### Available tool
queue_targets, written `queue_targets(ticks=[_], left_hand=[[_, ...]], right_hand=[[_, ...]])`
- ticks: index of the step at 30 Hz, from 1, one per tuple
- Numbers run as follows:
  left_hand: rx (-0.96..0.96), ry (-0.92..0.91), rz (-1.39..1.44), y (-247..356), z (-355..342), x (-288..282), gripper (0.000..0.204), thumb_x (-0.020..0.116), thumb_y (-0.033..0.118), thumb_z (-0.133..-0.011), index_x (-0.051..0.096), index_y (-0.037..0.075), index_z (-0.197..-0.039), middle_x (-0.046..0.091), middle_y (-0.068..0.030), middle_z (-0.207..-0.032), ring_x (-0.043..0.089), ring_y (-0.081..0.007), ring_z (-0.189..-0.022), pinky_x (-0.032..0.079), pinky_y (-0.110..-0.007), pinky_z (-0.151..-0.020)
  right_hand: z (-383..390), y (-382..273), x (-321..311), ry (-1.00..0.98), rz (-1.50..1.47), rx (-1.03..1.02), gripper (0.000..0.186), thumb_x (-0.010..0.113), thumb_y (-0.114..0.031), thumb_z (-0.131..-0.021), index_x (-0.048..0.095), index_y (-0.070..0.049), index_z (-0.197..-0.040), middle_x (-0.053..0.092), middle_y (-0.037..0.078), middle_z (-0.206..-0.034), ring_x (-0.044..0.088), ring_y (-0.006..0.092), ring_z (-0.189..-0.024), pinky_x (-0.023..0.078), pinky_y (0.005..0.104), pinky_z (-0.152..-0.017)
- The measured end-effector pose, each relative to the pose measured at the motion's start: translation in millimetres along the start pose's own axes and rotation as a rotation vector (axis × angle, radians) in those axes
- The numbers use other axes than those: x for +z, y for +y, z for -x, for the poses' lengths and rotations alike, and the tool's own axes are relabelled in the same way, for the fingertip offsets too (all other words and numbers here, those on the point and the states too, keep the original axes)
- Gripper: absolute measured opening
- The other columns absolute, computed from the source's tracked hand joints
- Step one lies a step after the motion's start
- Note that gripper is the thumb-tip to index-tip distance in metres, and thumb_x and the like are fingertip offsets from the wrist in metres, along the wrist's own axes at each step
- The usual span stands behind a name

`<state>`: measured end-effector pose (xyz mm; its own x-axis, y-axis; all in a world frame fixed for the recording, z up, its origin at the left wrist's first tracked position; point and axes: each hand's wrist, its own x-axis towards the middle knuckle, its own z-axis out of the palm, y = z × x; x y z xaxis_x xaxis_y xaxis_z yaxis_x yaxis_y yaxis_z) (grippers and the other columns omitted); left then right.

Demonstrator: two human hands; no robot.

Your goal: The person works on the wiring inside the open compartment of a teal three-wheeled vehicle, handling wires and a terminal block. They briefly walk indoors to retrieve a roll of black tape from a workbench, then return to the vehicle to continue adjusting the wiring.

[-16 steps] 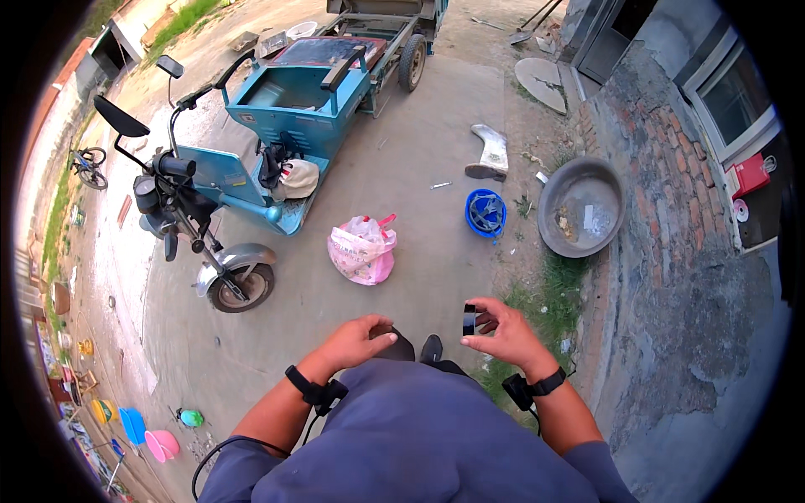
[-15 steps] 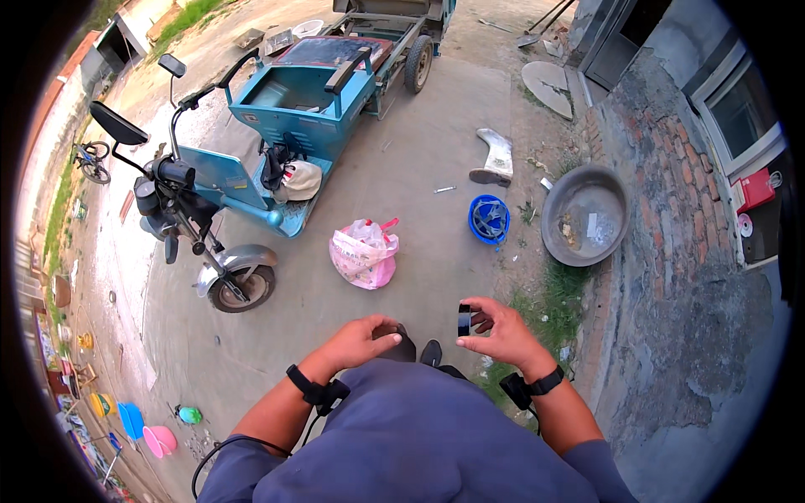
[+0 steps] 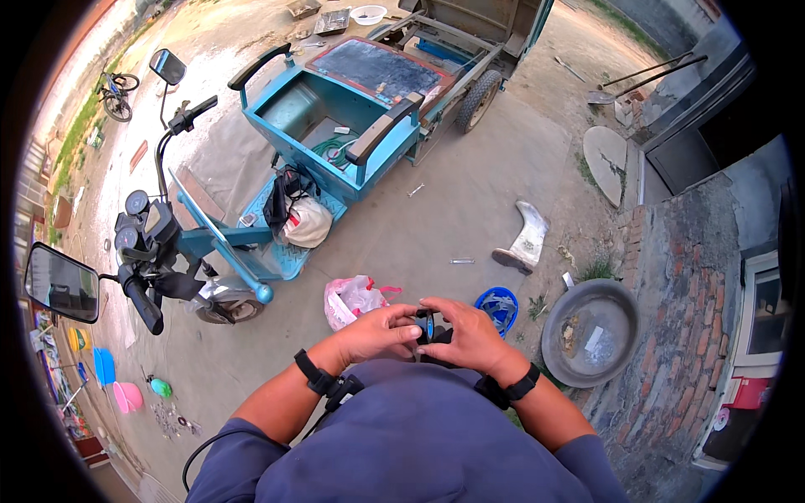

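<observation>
The left hand (image 3: 377, 332), apart before, now meets the right hand (image 3: 468, 337), and both have fingers on the black device (image 3: 427, 326) that only the right held. With the view swung, the hands partly cover the bag (image 3: 345, 300) and helmet (image 3: 501, 308); green cord (image 3: 330, 151) shows inside the tricycle (image 3: 389, 165).

Yard ground (image 3: 419, 230), pink plastic bag (image 3: 345, 302), white boot (image 3: 527, 237), blue helmet (image 3: 501, 308), probably a wrench (image 3: 462, 261)

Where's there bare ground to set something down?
Bare concrete lies between the plastic bag and the three-wheeler's front wheel, and between its rear wheel and the white boot. It's crowded on the right, where the boot, blue hard hat and grey basin sit close together.
</observation>
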<state>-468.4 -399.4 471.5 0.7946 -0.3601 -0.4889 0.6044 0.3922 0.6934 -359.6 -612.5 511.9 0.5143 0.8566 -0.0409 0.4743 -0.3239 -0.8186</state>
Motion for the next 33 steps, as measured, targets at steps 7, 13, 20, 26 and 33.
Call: queue_targets(ticks=[7, 13, 20, 26, 33], left_hand=[[0.14, 0.226, 0.164, 84, -76, -46, 0.057, 0.068, 0.022, -0.096, 0.044, -0.002, -0.142, 0.063, -0.013, -0.122, 0.067, -0.0212, -0.105, 0.058, -0.035, -0.09], [0.249, 0.405, 0.246, 165, -128, -70, 0.054, 0.067, 0.022, -0.097, 0.046, -0.003, -0.14, 0.062, -0.015, -0.125, 0.068, -0.0241, -0.107, 0.057, -0.035, -0.091], [0.406, 0.789, 0.215, 226, -151, -168, 0.047, 0.059, 0.036, -0.103, 0.053, 0.002, -0.134, 0.069, -0.0113, -0.114, 0.069, -0.0188, -0.101, 0.053, -0.028, -0.081], [0.249, 1.422, -0.04, 204, -156, -341, 0.038, 0.06, 0.03, -0.102, 0.059, -0.001, -0.125, 0.071, -0.0098, -0.106, 0.068, -0.0165, -0.095, 0.053, -0.03, -0.082], [-0.031, 1.734, -0.348, 180, -183, -465, 0.059, 0.065, 0.035, -0.096, 0.051, -0.006, -0.136, 0.055, -0.0265, -0.135, 0.056, -0.0358, -0.125, 0.044, -0.042, -0.105]], right_hand=[[-152, 60, -77, -0.173, 0.029, -0.207, 0.073, 0.086, -0.031, -0.072, 0.055, -0.009, -0.134, 0.066, 0.013, -0.121, 0.064, 0.0345, -0.109, 0.053, 0.0421, -0.091], [-268, 93, -143, -0.321, 0.011, -0.258, 0.072, 0.086, -0.029, -0.074, 0.055, -0.008, -0.135, 0.063, 0.014, -0.122, 0.063, 0.0338, -0.111, 0.054, 0.0409, -0.091], [-414, 123, -206, -0.254, -0.155, -0.158, 0.069, 0.085, -0.021, -0.076, 0.054, -0.008, -0.137, 0.062, 0.012, -0.124, 0.064, 0.0267, -0.11, 0.055, 0.0382, -0.089], [-552, 198, -240, -0.15, 0.001, 0.119, 0.07, 0.085, -0.02, -0.076, 0.054, -0.006, -0.137, 0.063, 0.012, -0.124, 0.065, 0.0238, -0.111, 0.055, 0.0381, -0.089], [-694, 303, -214, -0.222, 0.26, 0.112, 0.066, 0.087, -0.018, -0.071, 0.059, -0.002, -0.129, 0.064, 0.015, -0.12, 0.066, 0.0275, -0.108, 0.053, 0.0373, -0.093]])
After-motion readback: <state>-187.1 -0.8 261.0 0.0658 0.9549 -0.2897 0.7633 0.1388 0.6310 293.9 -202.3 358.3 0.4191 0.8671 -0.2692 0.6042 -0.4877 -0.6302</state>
